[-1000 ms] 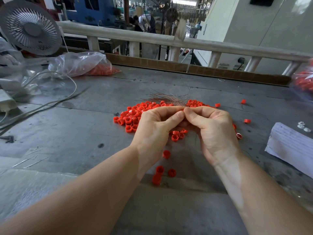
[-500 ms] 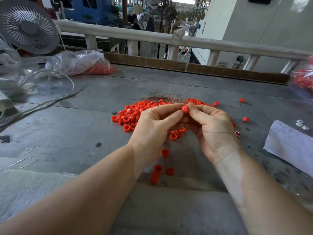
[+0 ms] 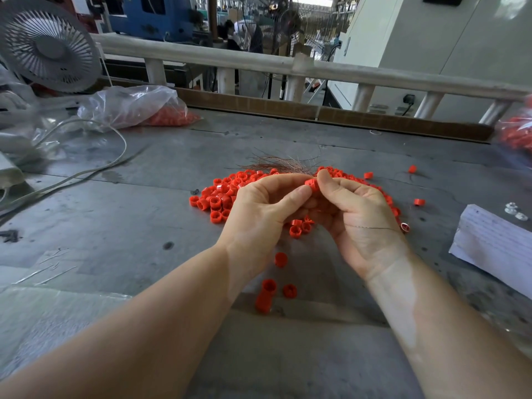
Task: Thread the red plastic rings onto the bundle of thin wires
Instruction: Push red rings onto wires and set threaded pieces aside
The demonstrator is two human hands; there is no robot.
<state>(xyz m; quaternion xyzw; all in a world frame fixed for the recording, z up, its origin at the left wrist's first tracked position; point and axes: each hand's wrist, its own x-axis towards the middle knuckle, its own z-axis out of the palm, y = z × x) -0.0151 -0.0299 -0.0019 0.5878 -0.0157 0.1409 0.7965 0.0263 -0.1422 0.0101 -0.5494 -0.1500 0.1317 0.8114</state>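
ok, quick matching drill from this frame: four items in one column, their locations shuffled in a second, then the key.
Things:
1. red ring
2. wire bundle
3. clear plastic bag
4. stack of paper

Places:
A. far left of the table, near the fan
B. right edge of the table
C. pinched between the fingertips of the left hand and right hand
D. fanning out beyond the fingertips, over the ring pile

Pairs: 1-C, 2-D, 3-A, 4-B
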